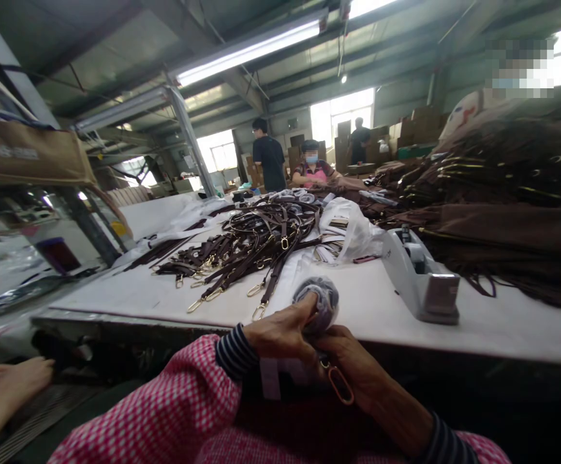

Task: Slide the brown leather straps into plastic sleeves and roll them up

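At the table's front edge, both hands grip a coiled strap (320,298) that looks wrapped in greyish clear film. My left hand (283,327) closes round its left side, the thumb pressed on the coil. From below and the right, my right hand (355,364) holds the same coil, its fingers partly hidden. A gold oval clasp (340,385) hangs from a short strap end by the right hand. Just beyond the hands lies a pile of dark brown straps (256,241) with gold clasps.
A grey tape dispenser (423,277) stands on the white table (498,328) to the right. Behind it rises a heap of dark brown bags (512,225). A clear plastic bag (353,225) lies mid-table. Another person's hand (24,380) shows at lower left; a seated co-worker (312,171) is across.
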Demonstrator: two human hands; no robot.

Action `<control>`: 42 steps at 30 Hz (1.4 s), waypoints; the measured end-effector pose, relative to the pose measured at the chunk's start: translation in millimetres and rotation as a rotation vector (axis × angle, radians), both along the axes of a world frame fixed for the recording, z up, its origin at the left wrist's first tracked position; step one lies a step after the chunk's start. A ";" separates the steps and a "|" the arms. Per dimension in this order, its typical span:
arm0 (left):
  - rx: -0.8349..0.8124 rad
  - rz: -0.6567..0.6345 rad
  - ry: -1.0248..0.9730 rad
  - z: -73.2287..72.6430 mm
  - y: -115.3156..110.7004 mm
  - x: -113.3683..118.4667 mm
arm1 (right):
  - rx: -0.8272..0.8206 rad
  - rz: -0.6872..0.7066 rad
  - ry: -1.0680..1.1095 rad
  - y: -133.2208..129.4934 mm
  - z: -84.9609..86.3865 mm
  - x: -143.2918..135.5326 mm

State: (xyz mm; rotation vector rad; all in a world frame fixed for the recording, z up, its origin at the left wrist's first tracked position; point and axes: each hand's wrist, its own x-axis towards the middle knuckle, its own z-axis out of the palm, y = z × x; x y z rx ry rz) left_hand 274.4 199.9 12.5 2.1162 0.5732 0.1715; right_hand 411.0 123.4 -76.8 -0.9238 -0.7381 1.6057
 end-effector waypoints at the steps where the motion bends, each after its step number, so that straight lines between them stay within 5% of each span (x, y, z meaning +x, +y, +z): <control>1: 0.060 -0.013 0.069 5.0 0.5 1.3 | 0.006 -0.010 -0.013 -0.6 0.8 1.0; 5: 0.177 -0.089 0.220 20.2 2.7 7.8 | 0.021 -0.042 -0.034 -1.4 6.1 6.4; 9: 0.237 -0.144 0.139 20.4 8.6 13.9 | 0.043 -0.047 -0.043 1.5 8.8 13.1; 14: 0.295 -0.215 0.118 4.9 19.3 19.5 | 0.014 -0.020 -0.030 8.6 5.1 18.3; 22: 0.313 -0.086 -0.111 -23.7 28.1 17.5 | -0.018 -0.021 -0.073 2.6 15.5 21.2; 26: 0.315 -0.021 -0.126 -34.9 34.0 12.9 | 0.180 0.027 -0.431 -9.6 15.9 36.0; 31: 0.391 -0.004 -0.123 -46.6 34.1 15.2 | 0.499 -0.273 -1.136 -15.8 22.9 47.8; 37: 0.610 -0.084 -0.025 -35.3 31.3 29.2 | 0.783 -0.567 -1.496 10.9 11.9 51.1; 42: 0.641 -0.160 0.041 -32.1 37.2 36.7 | 0.693 -0.394 -1.716 24.3 -3.5 59.7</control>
